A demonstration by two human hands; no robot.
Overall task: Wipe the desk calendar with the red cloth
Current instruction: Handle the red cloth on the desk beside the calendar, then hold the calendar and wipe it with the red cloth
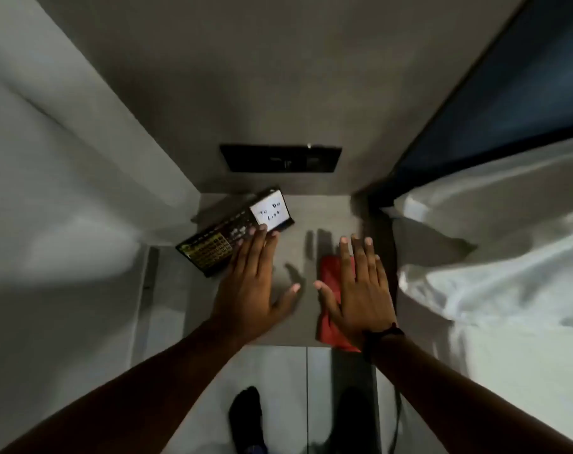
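Both hands flat and spread, nothing gripped: right hand (360, 290) over red cloth (331, 319), left hand (252, 283) by desk calendar (232, 234), so grabbing cloth looks next

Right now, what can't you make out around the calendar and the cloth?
Head view only:
- Calendar: print too small and blurred; left hand covers its near edge.
- Cloth: right hand hides much of it; contact unclear.
- Wall panel: too dark for detail.
- Feet: cut off by the bottom edge.
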